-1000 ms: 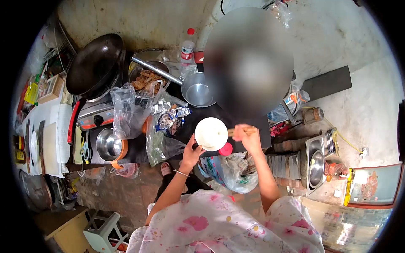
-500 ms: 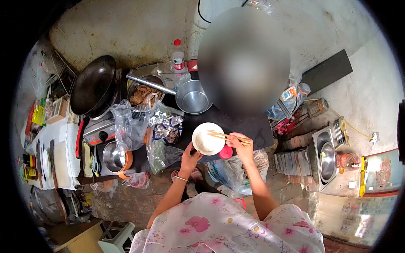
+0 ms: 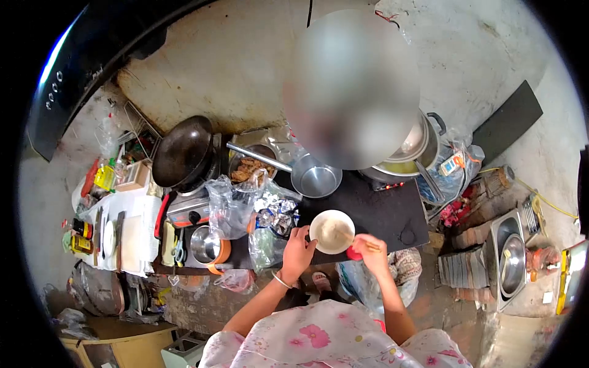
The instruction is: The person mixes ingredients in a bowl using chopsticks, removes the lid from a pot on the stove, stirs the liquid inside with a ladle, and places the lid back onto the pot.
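Observation:
A white bowl (image 3: pixel 314 227) with a pale, wet-looking mixture inside is near the front edge of the dark table (image 3: pixel 392 214). My left hand (image 3: pixel 297 254) grips the bowl's near left side, fingers and thumb against it. In my right hand (image 3: pixel 373 254) are wooden chopsticks (image 3: pixel 348 236), closed in the fingers, their tips down in the bowl and smeared by motion. Partly behind that hand, a red lid (image 3: pixel 353 253) shows beside the bowl.
Left of the bowl are plastic bags (image 3: pixel 228 208), a saucepan (image 3: pixel 315 176), a dish of brown food (image 3: pixel 248 168) and a wok (image 3: pixel 182 153). A large pot (image 3: pixel 432 144) stands at the back right, partly behind a blurred patch. A sink (image 3: pixel 500 279) is far right.
The view has shifted, bringing the large pot into sight. The chopsticks have dipped lower into the bowl, and its contents look more mixed and beige. My left hand still holds the bowl.

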A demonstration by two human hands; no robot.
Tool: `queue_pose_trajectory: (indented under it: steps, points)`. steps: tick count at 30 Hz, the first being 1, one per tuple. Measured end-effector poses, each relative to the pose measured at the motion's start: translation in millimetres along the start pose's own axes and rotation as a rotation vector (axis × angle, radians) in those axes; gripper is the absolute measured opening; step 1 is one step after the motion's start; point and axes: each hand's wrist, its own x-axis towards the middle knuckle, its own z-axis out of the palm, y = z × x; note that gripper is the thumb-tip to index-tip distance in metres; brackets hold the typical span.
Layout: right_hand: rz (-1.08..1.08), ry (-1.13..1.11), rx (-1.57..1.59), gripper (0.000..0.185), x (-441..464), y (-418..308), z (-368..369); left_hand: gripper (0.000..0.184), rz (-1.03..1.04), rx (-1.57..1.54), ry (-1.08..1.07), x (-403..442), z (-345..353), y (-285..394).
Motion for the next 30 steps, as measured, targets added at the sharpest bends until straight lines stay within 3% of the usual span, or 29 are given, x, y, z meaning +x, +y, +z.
queue_pose_trajectory:
  steps: [2, 4, 6, 7, 8, 10, 12, 13, 14, 16, 17, 18, 20, 22, 24, 25, 26, 28, 30]
  points:
    - [0.26, -0.022, 0.16, 0.014, -7, -9, 6, 0.033, 0.081, -0.044, -0.011, 7, -14, 13]
    - [0.227, 0.068, 0.185, 0.015, -10, -7, 10, 0.023, 0.182, -0.112, 0.065, 23, -28, 21]
    - [-0.081, 0.087, -0.155, 0.014, -12, 2, 8, 0.021, 0.284, -0.111, 0.104, 49, -42, 26]
    - [0.137, -0.05, -0.082, 0.014, -13, -2, 5, 0.02, 0.294, -0.088, 0.095, 63, -52, 42]
    - [0.213, -0.017, 0.12, 0.013, -16, 5, 9, 0.02, 0.306, -0.064, 0.09, 80, -63, 61]
    - [0.078, 0.177, 0.075, 0.012, -18, 6, 17, 0.02, 0.37, -0.049, 0.025, 119, -73, 85]
    - [-0.238, 0.123, -0.274, 0.015, -21, 11, 13, 0.02, 0.51, -0.064, -0.011, 158, -72, 114]
    - [-0.051, -0.03, -0.197, 0.015, -25, 6, 13, 0.019, 0.588, -0.058, -0.037, 180, -66, 128]
    - [0.115, -0.014, 0.153, 0.015, -31, 0, 20, 0.019, 0.664, -0.05, -0.059, 200, -60, 141]
    - [0.082, 0.168, 0.149, 0.015, -34, 7, 29, 0.02, 0.708, -0.035, -0.104, 237, -43, 166]
    - [0.004, 0.188, -0.161, 0.016, -32, 20, 27, 0.022, 0.735, 0.01, -0.109, 258, -30, 173]
    - [-0.068, 0.186, -0.239, 0.017, -32, 10, 28, 0.025, 0.736, -0.019, -0.142, 278, -17, 180]
    - [0.063, 0.073, 0.039, 0.015, -38, 7, 33, 0.029, 0.754, 0.05, -0.12, 308, 4, 197]
    - [0.105, 0.128, 0.169, 0.015, -37, -8, 39, 0.031, 0.801, 0.103, -0.107, 333, 25, 210]
    - [-0.026, 0.182, -0.377, 0.017, -36, -17, 39, 0.034, 0.838, 0.16, -0.094, 345, 41, 215]
    - [0.002, 0.137, -0.1, 0.015, -39, -3, 42, 0.036, 0.801, 0.212, -0.135, 348, 49, 218]
    - [-0.004, 0.141, -0.105, 0.015, -40, 2, 45, 0.038, 0.766, 0.266, -0.173, 352, 56, 222]
    - [0.073, 0.276, 0.293, 0.013, -40, 5, 52, 0.038, 0.714, 0.358, -0.155, 356, 67, 229]
    - [-0.014, 0.335, 0.176, 0.013, -36, 12, 48, 0.035, 0.594, 0.456, -0.268, 361, 70, 232]
